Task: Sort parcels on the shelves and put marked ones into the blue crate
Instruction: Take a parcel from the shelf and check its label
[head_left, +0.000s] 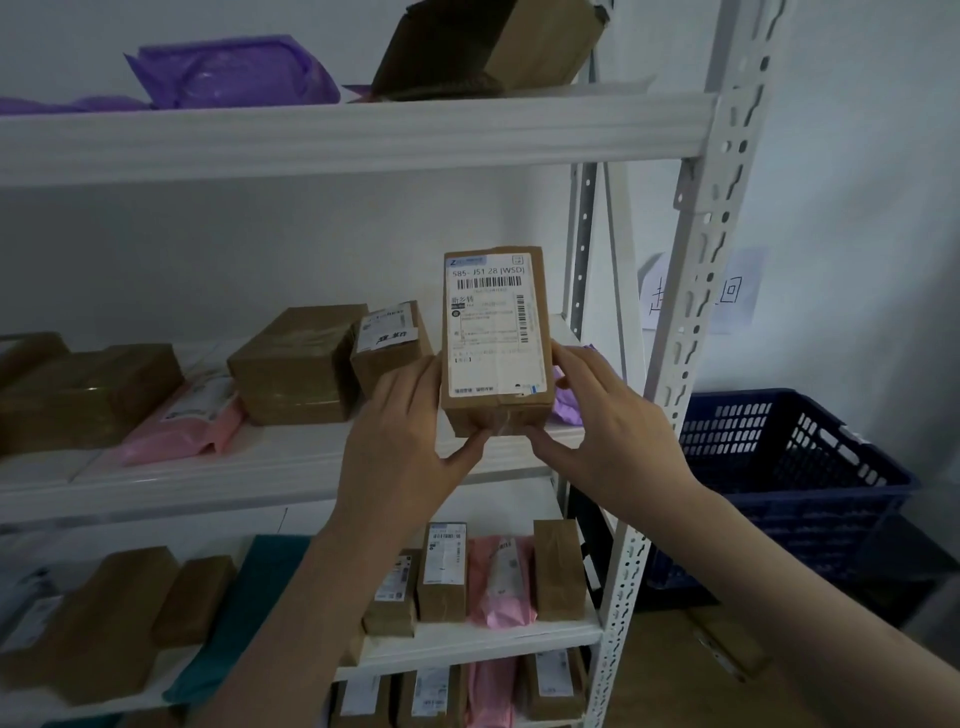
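Note:
A small brown cardboard parcel (496, 338) with a white shipping label facing me is held upright in front of the middle shelf (260, 473). My left hand (410, 441) grips its left side and lower corner, thumb under the bottom edge. My right hand (602, 421) grips its right side, thumb at the bottom right corner. The blue crate (789, 467) stands to the right of the rack, beyond the white upright post (696, 312).
The middle shelf holds brown boxes (296, 364) and a pink mailer (182, 421). Purple mailers (234, 73) and a brown box (488, 47) lie on the top shelf. Several upright parcels (447, 571) fill the lower shelves. A paper note (727, 296) hangs on the wall.

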